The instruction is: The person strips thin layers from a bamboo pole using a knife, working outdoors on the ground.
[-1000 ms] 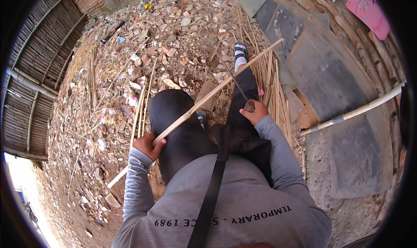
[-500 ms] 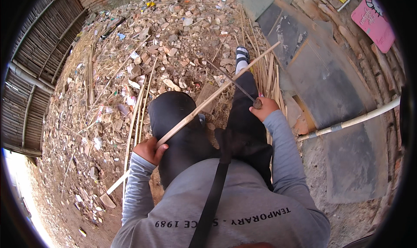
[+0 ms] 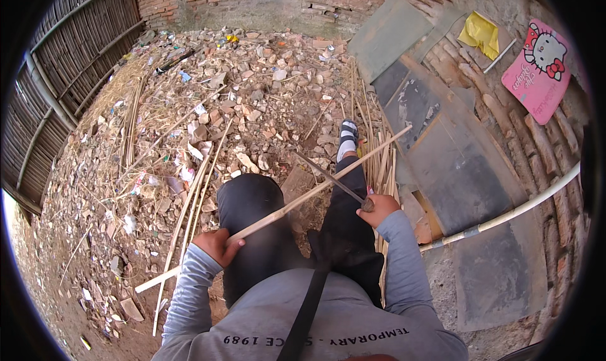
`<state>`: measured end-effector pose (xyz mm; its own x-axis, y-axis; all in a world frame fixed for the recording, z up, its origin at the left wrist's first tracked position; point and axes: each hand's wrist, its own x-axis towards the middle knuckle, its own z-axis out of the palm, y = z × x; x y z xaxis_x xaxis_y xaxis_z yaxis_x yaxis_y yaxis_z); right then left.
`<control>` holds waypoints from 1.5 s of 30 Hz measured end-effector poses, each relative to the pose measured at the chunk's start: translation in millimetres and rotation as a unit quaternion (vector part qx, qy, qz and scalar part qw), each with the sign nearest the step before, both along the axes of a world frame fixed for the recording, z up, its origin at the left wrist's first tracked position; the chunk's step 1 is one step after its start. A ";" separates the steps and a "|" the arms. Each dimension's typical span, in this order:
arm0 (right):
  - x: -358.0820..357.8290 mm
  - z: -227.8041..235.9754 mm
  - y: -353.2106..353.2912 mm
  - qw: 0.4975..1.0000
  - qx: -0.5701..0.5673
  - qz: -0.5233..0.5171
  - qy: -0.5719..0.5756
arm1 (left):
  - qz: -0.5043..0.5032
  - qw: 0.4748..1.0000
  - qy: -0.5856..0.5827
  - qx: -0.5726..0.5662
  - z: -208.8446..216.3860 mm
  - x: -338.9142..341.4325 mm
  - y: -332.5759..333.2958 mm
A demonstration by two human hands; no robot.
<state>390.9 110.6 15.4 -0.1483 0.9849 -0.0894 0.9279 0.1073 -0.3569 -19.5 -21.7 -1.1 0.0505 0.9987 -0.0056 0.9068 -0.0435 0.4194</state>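
Note:
My left hand (image 3: 216,246) is closed around a long pale bamboo strip (image 3: 278,214), which slants from lower left up to the far right across my thighs. In my right hand (image 3: 379,209) is the short handle of a knife (image 3: 334,183) with a long, narrow dark blade. The blade points up and left and crosses the strip above my right leg; whether the two touch I cannot tell. My fingers hide most of the knife's handle.
More bamboo strips (image 3: 199,197) lie beside my left knee, and a bundle (image 3: 382,159) lies by my right foot. Rubble (image 3: 252,114) covers the ground. Dark panels (image 3: 457,171) and a pale pole (image 3: 505,216) are at the right, before a brick wall (image 3: 284,7). A bamboo fence (image 3: 76,39) stands left.
The view has tilted up, showing more of the far wall. Both hands keep their grips; the strip lies at a slightly flatter slant, and the knife stays across it.

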 end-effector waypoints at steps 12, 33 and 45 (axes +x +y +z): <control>8.7 -24.6 2.5 0.999 -0.035 0.010 0.029 | -0.006 1.000 -0.004 -0.003 3.3 -0.3 0.7; 19.6 -40.1 -6.3 0.997 -0.050 -0.018 0.055 | -0.008 1.000 0.016 0.007 3.8 -0.5 8.0; 30.2 -34.1 2.3 0.996 -0.080 -0.019 0.034 | -0.011 1.000 -0.001 0.013 1.6 0.7 10.7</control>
